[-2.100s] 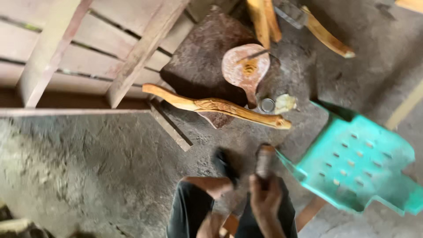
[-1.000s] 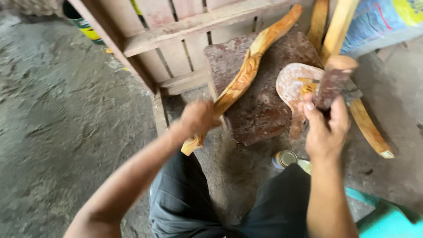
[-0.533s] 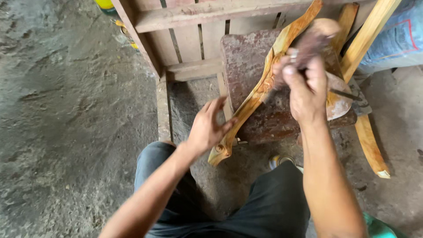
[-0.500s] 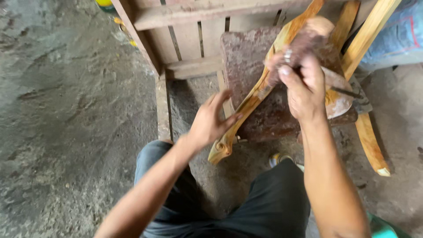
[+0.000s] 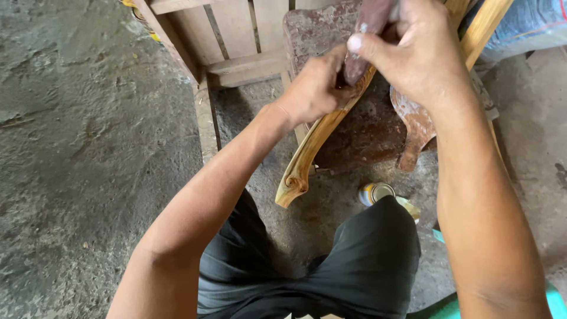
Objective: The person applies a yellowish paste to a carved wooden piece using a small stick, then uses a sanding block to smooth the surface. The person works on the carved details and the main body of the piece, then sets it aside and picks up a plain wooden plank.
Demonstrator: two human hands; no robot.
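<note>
My left hand [image 5: 316, 88] grips a curved carved wooden piece [image 5: 307, 153] with a scroll end, holding it slanted on a reddish-brown block [image 5: 366, 127]. My right hand [image 5: 413, 50] is closed around a dark brown brush-like tool [image 5: 363, 41] pressed onto the wooden piece just beside my left hand. A rounded wooden paddle [image 5: 416, 133] stained with brown lies on the block under my right wrist. Most of the tool is hidden by my fingers.
A small open tin can [image 5: 375, 192] stands on the concrete floor by my knee. A wooden crate frame [image 5: 218, 35] sits at the upper left. More curved wooden pieces [image 5: 487, 23] lean at the upper right. A turquoise plastic edge [image 5: 549, 298] shows at the bottom right.
My left hand slid up the carved piece toward the block. My right hand brought the dark tool down against the wood. The camera moved closer.
</note>
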